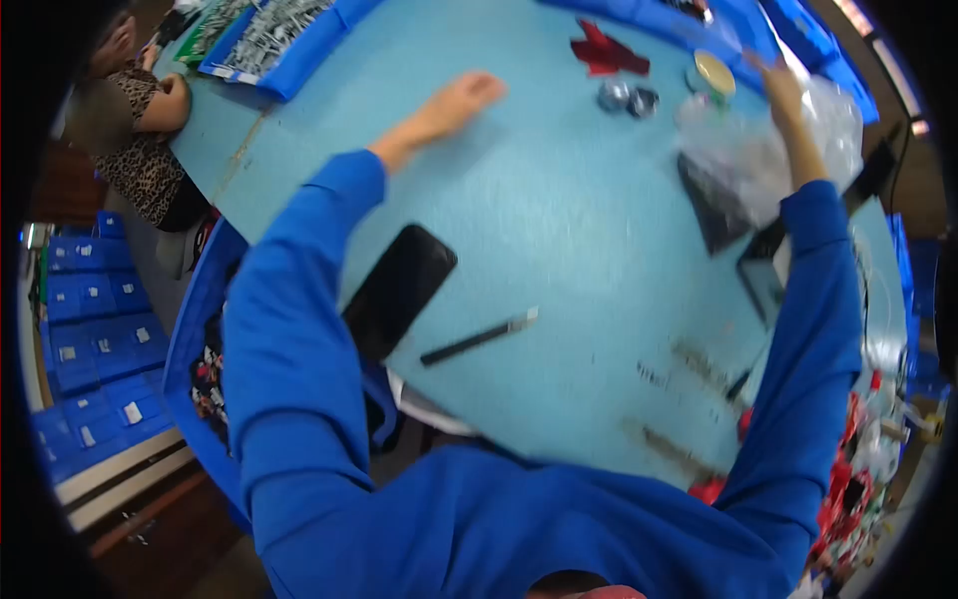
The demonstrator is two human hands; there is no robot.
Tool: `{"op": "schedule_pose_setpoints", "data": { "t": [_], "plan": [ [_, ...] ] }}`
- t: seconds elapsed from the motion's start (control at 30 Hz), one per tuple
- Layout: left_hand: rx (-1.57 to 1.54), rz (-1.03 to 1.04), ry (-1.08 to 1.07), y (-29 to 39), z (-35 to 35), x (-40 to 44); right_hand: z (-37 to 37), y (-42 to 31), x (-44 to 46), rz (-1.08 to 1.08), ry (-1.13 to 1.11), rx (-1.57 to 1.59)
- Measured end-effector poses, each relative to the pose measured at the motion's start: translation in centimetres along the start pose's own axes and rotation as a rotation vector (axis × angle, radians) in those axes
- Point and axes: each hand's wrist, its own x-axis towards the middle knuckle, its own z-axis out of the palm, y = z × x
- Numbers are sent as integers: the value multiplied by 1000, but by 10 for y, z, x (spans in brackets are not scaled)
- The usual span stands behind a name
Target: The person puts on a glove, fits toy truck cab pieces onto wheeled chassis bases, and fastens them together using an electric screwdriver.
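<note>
My left hand is over the far middle of the blue-green table, blurred, its fingers loosely extended and nothing visible in them. At the far right my right hand reaches toward a blue bin; motion smears its fingers, so any hold is unclear. Beside that wrist lie clear plastic bags and a round, pale yellow lid-like piece. Between the hands are a dark red piece and two small shiny round items. Nearer me, a black phone-like slab and a dark slim craft-knife-like tool lie on the table.
Blue trays of metal parts stand at the far left, near a person in a leopard-print top. Blue drawers line the left side. A dark flat piece lies under the bags. Red items crowd the lower right.
</note>
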Motion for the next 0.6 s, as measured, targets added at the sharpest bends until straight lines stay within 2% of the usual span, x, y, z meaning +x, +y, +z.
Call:
{"op": "schedule_pose_setpoints", "data": {
  "t": [0.07,0.1,0.13,0.17,0.23,0.27,0.3,0.33,0.37,0.4,0.43,0.47,0.5,0.6],
  "plan": [
    [105,-138,-7,30,-18,-57,-63,-71,-41,-105,-161,299],
    [261,-117,-32,28,-25,-93,-100,-107,-71,-116,-305,454],
    [423,-81,-49,34,-30,-130,-116,-117,-100,-260,-319,510],
    [517,-156,-45,47,-26,-171,-133,-127,-129,-403,-339,569],
    [617,-286,-82,60,-17,-244,-157,-114,-203,-422,-592,393],
    [635,-266,-94,53,-11,-267,-156,-139,-256,-513,-634,297],
    [726,-155,-37,45,-1,-285,-147,-152,-299,-608,-751,272],
    [789,-76,33,36,6,-292,-130,-158,-342,-519,-896,360],
    [849,10,108,29,12,-294,-104,-156,-379,-561,-1004,476],
    [797,22,140,21,13,-294,-76,-157,-409,-675,-1049,370],
    [747,38,172,14,11,-292,-47,-157,-433,-869,-913,337],
    [701,53,203,10,9,-289,-25,-160,-446,-967,-816,271],
    [730,-27,200,10,8,-287,-10,-160,-453,-1058,-719,212],
    [606,-231,144,20,-2,-277,9,-150,-454,-1151,-724,37]
  ]
}}
